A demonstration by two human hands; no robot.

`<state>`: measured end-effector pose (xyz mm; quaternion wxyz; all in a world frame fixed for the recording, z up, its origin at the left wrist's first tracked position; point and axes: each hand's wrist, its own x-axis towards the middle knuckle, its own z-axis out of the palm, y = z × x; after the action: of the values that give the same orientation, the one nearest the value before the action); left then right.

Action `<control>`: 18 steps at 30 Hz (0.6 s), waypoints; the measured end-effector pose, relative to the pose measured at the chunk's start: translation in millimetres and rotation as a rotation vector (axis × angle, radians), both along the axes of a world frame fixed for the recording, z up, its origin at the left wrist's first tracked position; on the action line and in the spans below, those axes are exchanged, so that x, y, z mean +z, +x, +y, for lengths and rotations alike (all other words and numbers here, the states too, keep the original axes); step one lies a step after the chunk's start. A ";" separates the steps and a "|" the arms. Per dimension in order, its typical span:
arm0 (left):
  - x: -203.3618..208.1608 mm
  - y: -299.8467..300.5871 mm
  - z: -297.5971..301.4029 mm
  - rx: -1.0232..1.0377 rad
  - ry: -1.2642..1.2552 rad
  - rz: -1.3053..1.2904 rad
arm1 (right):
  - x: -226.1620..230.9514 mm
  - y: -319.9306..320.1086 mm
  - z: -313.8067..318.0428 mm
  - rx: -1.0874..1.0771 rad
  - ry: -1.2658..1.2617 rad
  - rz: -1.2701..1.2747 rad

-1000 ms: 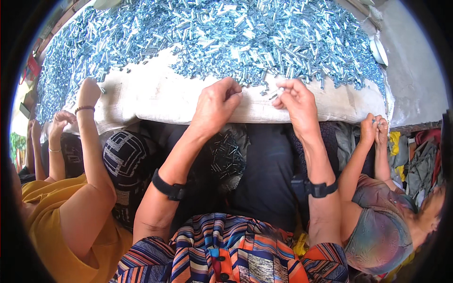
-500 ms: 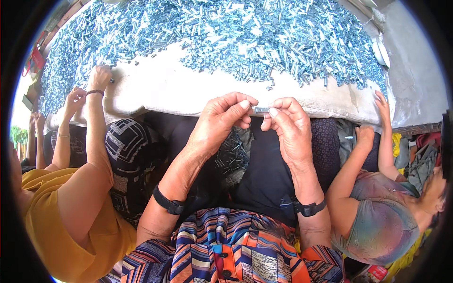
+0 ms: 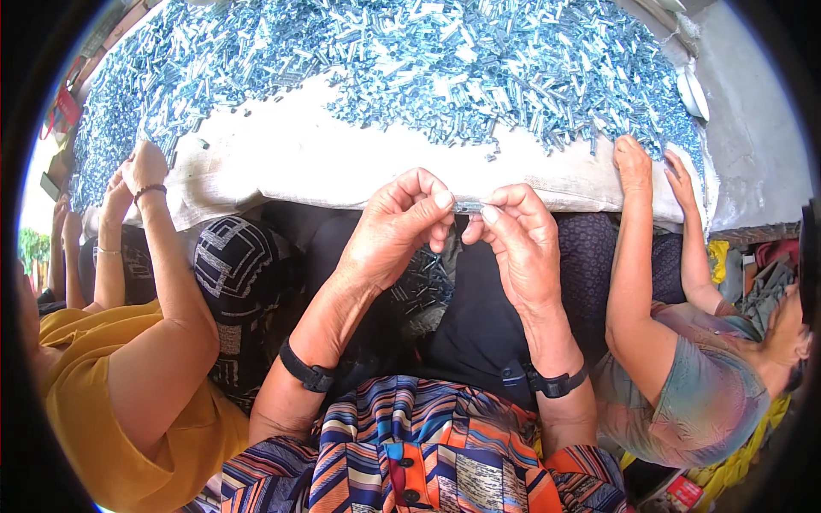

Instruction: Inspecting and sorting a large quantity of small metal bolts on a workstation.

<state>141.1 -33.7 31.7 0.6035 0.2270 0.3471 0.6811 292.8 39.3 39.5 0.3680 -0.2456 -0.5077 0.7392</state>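
Only the head view here: over the last second the person's left hand (image 3: 409,221) and right hand (image 3: 517,244) went from well apart by the cloth (image 3: 295,162) edge to meeting at one little metal tube (image 3: 469,207). Since half a second ago that grip has barely shifted, so my read is this piece is at the two-handed stage. Also, a hand of the co-worker on the right (image 3: 634,162) has since gone up to the edge of the pile (image 3: 410,73). The tube sits between the two hands, just off the near edge of the cloth, above the dark trousers (image 3: 487,312). Thumb and fingers look pinched on it at both ends, lower fingers loosely curled. Its long axis runs left to right, pretty much level across the picture, one end toward each hand. Fingertips cover both ends, so can't tell which is which.
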 end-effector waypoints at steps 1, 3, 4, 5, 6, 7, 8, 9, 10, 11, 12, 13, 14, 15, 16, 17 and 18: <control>-1.5 0.2 0.4 -0.007 0.029 -0.028 | 0.0 0.1 -1.2 0.000 0.002 0.014; -6.0 0.1 1.1 -0.009 0.040 -0.020 | -2.1 0.1 -2.5 -0.001 0.016 0.015; -8.3 0.1 1.4 -0.010 0.052 -0.012 | -3.5 0.1 -3.2 -0.001 0.030 0.015; -9.9 0.9 1.0 -0.010 0.052 -0.013 | -4.7 0.2 -4.4 -0.001 0.030 0.014; -9.9 2.8 1.0 -0.008 0.081 -0.026 | -4.6 0.7 -4.6 0.026 -0.019 0.038; -10.0 4.5 0.6 -0.007 0.110 -0.038 | -4.6 1.3 -5.0 0.053 -0.067 0.062; -10.8 5.8 -0.3 -0.007 0.114 -0.037 | -5.8 2.3 -5.5 0.054 -0.062 0.063; -13.3 7.2 -1.0 -0.012 0.133 -0.070 | -8.8 3.6 -5.7 0.119 -0.157 0.102; -15.5 8.4 -1.7 -0.018 0.152 -0.103 | -11.3 4.7 -6.2 0.185 -0.251 0.141; -16.9 9.7 -2.3 -0.059 0.156 -0.123 | -12.8 4.4 -8.0 0.233 -0.320 0.174; -17.5 10.6 -4.5 -0.087 0.151 -0.122 | -14.6 4.9 -9.6 0.266 -0.376 0.214; -18.2 11.4 -6.0 -0.115 0.146 -0.121 | -16.2 5.5 -10.3 0.300 -0.433 0.255; -21.7 12.2 -6.3 -0.122 0.162 -0.134 | -18.1 6.4 -10.5 0.302 -0.429 0.254; -22.0 13.1 -7.2 -0.124 0.164 -0.136 | -20.7 8.0 -11.1 0.317 -0.444 0.262; -21.6 13.4 -8.2 -0.130 0.159 -0.102 | -22.0 9.0 -10.4 0.333 -0.459 0.270; -20.5 12.5 -8.5 -0.135 0.154 -0.068 | -21.4 10.1 -8.3 0.332 -0.457 0.268; -16.0 4.1 -12.2 -0.194 0.123 0.023 | -20.0 11.2 -5.2 0.377 -0.360 0.146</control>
<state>145.2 -45.9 15.7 0.6473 0.3039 0.2878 0.6370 304.0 34.1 19.4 0.2097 -0.1541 -0.3768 0.8890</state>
